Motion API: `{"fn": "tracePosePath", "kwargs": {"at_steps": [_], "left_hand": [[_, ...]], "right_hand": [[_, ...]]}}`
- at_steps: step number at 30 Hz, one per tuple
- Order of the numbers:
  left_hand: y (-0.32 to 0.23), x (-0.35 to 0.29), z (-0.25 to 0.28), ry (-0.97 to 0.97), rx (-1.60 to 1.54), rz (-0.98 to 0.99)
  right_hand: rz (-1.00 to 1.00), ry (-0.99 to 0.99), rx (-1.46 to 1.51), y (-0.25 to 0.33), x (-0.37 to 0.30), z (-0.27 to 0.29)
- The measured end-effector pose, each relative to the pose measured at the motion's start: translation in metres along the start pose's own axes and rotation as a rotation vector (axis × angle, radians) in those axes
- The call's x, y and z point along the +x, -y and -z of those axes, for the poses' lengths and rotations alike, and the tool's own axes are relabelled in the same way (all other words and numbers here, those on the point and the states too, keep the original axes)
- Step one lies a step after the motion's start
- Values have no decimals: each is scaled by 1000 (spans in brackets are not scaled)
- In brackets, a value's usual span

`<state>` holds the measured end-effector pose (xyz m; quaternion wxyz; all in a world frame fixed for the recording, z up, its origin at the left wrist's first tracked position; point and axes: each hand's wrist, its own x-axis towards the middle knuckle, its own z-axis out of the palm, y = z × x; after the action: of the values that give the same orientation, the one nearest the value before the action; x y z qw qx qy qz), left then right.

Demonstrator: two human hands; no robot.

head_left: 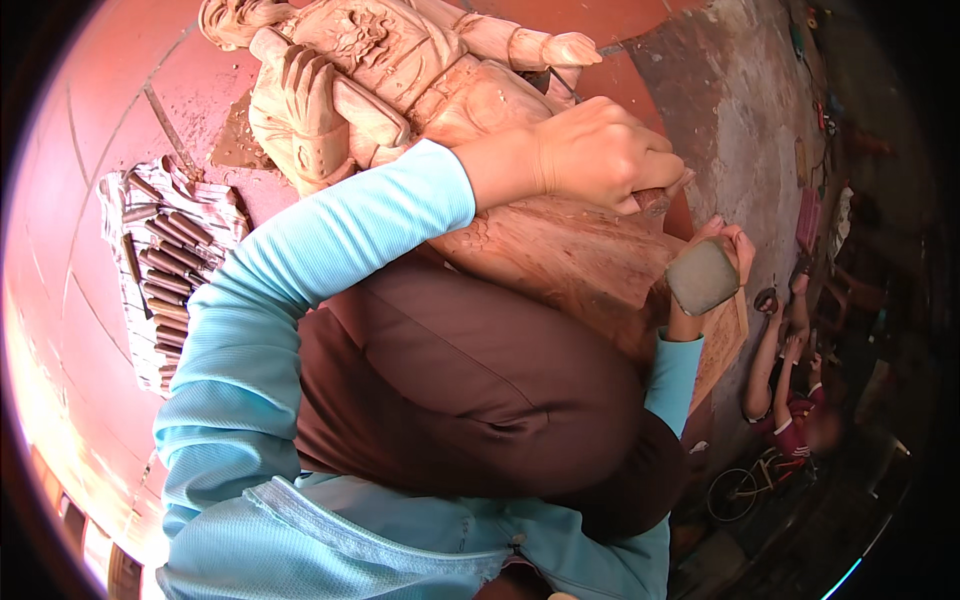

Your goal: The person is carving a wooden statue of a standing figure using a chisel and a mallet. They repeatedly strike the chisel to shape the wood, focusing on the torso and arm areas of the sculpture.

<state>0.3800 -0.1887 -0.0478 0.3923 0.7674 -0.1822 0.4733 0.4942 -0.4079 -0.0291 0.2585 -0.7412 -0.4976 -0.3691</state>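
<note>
A large carved wooden statue (490, 95) lies in front of me, with draped folds and carved hands. My left hand (605, 155) is closed in a fist over it, gripping a chisel. The chisel's thin dark blade (565, 88) shows beyond the knuckles, near the statue's carved hand; its brown handle end (655, 202) sticks out on the near side. My right hand (738, 243) is closed on a mallet, partly hidden behind the squarish grey-green head (703, 276). The mallet is apart from the chisel.
On the red tiled floor (95, 130) at left, a striped cloth (140, 345) bears several wooden-handled carving tools (170, 262). My bent knee (490, 370) is close to the statue. At far right are a person in maroon (793, 425) and a bicycle (735, 492).
</note>
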Motion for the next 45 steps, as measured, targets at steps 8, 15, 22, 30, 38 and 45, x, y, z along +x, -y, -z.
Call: {"fn": "tracePosePath", "kwargs": {"at_steps": [8, 15, 22, 30, 38, 45], "left_hand": [[-12, 1, 9, -17, 42, -57], [-28, 19, 7, -90, 19, -91], [-13, 16, -12, 225, 101, -93], [-7, 8, -21, 224, 146, 39], [-9, 7, -24, 63, 111, -41], [-10, 6, -24, 89, 126, -26]], "right_hand": [[-178, 199, -232, 7, 4, 12], [-195, 187, -171, -12, -16, 13], [-247, 223, 102, -11, -15, 13], [-291, 198, 19, 8, -9, 11], [-238, 180, -44, 9, -9, 14], [-162, 168, 28, 9, -10, 13]]}}
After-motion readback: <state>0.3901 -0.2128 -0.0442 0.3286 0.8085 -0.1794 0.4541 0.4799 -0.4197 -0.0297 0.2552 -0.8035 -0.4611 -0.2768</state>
